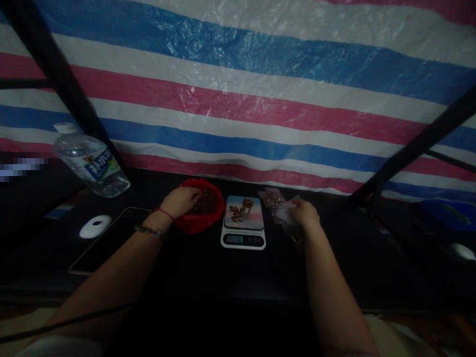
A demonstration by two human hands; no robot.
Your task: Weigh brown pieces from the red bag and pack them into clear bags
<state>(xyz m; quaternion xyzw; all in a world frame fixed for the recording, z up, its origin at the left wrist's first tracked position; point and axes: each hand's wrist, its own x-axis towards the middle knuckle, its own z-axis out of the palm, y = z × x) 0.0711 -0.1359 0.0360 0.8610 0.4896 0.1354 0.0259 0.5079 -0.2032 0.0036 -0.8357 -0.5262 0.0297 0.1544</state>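
My left hand (186,199) reaches over the rim of a red plastic bag (219,210), its fingers curled down into a heap of small brown pieces (206,201). Whatever lies between those fingertips is hidden. A small clear plastic bag (284,212) is pinched in my right hand (307,214). Close by lie more small clear bags (271,197) with brownish contents. Between the two hands sits a white digital scale (243,243) with its display lit. Its platform (243,220) shows brown nut-like pieces and a small cup, apparently a printed picture.
At the left stand a clear plastic bottle (89,163), a white computer mouse (95,226) and a dark phone or tablet (111,243). Black frame poles (55,74) rise on both sides. Striped plastic sheeting (238,109) hangs behind the black table. A blue item (449,215) lies far right.
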